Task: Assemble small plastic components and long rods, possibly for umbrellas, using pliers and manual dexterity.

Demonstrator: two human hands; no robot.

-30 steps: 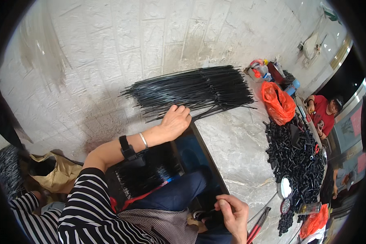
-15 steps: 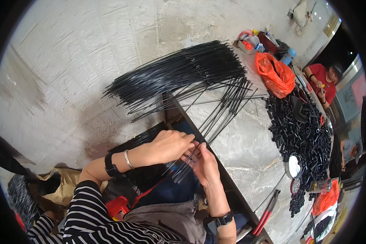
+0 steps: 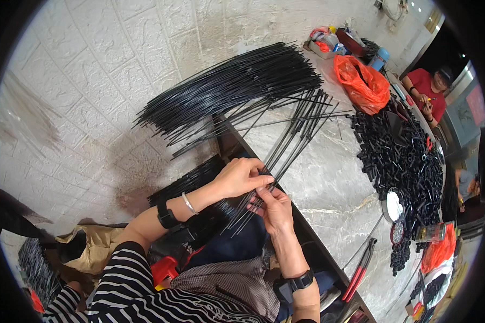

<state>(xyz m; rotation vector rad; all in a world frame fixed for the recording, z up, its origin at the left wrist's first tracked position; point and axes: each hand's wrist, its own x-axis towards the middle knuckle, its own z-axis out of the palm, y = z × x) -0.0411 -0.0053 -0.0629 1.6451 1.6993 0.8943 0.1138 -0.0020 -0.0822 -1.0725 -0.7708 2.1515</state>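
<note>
A small bundle of thin black rods slants over the table's dark edge, its far ends resting on the tabletop and its near ends over my lap. My left hand pinches the rods from above, thumb and fingers closed near the edge. Just below, my right hand is wrapped round the same bundle, palm partly turned up, with rod ends poking out past its fingers. Past the hands lies a much larger heap of long black rods, overhanging the table's left corner by the wall.
Red-handled pliers lie near the front edge of the grey marbled table. To the right spreads a heap of short black tubular pieces, beside a white bowl and an orange plastic bag. Another person sits at the far side.
My left hand has shifted right along the bundle, closer to my right hand, its thumb now extended over the rods. The view has tilted slightly, so the table sits higher in it.
</note>
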